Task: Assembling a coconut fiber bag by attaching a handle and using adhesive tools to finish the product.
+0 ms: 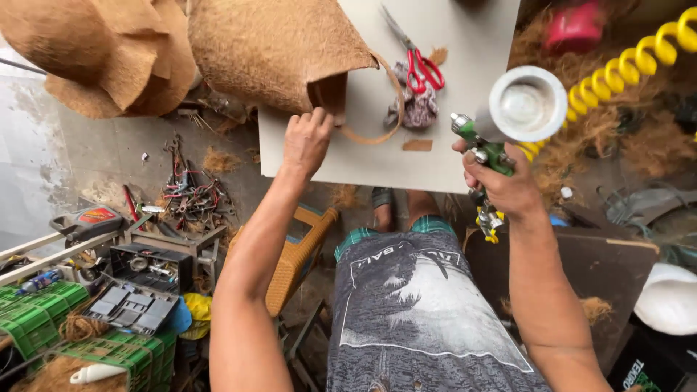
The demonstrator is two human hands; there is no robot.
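Two bare hands are at work over a pale grey board [450, 156]. The left hand [306, 140] rests on the lower edge of a brown coconut-fibre pot [279, 51] lying on its side at about ten o'clock on the board, fingers curled and pinching the fibre wall near the open mouth. The right hand [508, 185], at three o'clock, is closed tight around the grip of a green spray gun [488, 149] with a round white cup [528, 104] on top; its nozzle points toward the pot, well apart from it. A yellow coiled hose [632, 62] runs away toward one o'clock.

Judging from how things lie, the pot looks shaped, with a bent rim strip [388, 109] showing at its mouth, and I cannot tell whether any coating is on it; no spray is visible, so the spraying seems not yet done.

Red-handled scissors [417, 62] lie at twelve o'clock on a crumpled rag [414, 109], just beside the pot's mouth and close to the line between nozzle and pot. More fibre shells [102, 51] hang at ten o'clock. Loose fibre [639, 138] heaps at two o'clock, green crates [43, 312] and a black tool case [134, 301] sit at eight o'clock.
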